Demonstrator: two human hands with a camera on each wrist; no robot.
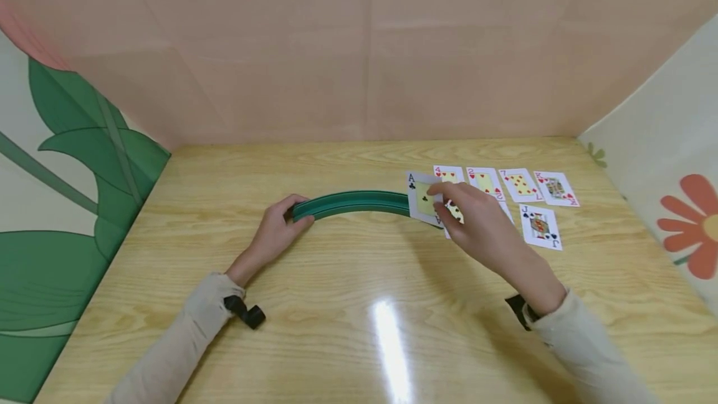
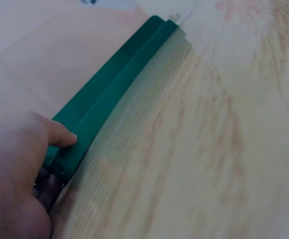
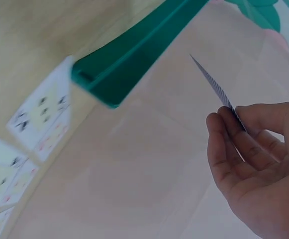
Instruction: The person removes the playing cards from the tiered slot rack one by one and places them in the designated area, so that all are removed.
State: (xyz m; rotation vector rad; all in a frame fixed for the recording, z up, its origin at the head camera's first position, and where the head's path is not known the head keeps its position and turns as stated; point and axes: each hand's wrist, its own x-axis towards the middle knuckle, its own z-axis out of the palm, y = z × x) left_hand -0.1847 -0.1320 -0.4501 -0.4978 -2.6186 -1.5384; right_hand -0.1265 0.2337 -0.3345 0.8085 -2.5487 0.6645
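A curved green playing-card holder [image 1: 353, 201] with grooves along its length lies on the table, its right end partly hidden behind a card. My left hand [image 1: 275, 229] grips the holder's left end; in the left wrist view the thumb [image 2: 62, 137] lies on the green face, with other fingers beneath. With thumb and fingers, my right hand [image 1: 482, 223] pinches an ace of clubs [image 1: 417, 195] by its right side, above the holder's right end. The right wrist view shows that card [image 3: 216, 89] nearly edge-on, apart from the holder [image 3: 119, 69].
Face-up playing cards lie in two rows at the right: a back row of red cards, including a red king [image 1: 556, 189], and a front row with a jack of spades [image 1: 541, 227]. The right hand covers part of both rows. A pinkish backdrop [image 1: 364, 80] stands behind the table.
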